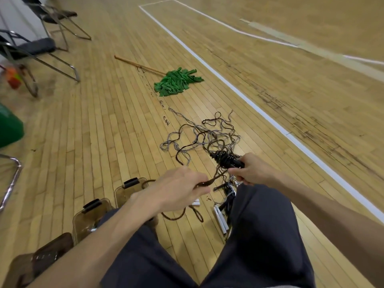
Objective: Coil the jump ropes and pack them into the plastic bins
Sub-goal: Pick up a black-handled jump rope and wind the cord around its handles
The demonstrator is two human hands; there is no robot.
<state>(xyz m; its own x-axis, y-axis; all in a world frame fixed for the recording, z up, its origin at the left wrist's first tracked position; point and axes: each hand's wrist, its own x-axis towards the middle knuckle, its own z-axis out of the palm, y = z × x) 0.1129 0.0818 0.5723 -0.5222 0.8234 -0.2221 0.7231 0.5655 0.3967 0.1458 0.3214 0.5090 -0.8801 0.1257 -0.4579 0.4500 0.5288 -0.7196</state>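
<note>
My right hand (pixel 252 170) grips the black handles (pixel 225 159) of a dark brown jump rope, with rope wound round them. My left hand (pixel 178 189) pinches a strand of that same rope (pixel 216 177) just left of the handles. A tangle of brown and grey ropes (pixel 205 136) lies on the wooden floor beyond my hands. White handles (pixel 221 220) and more rope lie between my knees. Clear brown plastic bins with black latches stand at my left: one (pixel 126 192) near my left wrist, another (pixel 87 217) beside it.
A green mop (pixel 176 81) with a wooden stick lies farther out on the floor. Folding chairs (pixel 41 53) stand at the upper left, and a green container (pixel 8 125) sits at the left edge. A white court line (pixel 259 110) runs diagonally on the right.
</note>
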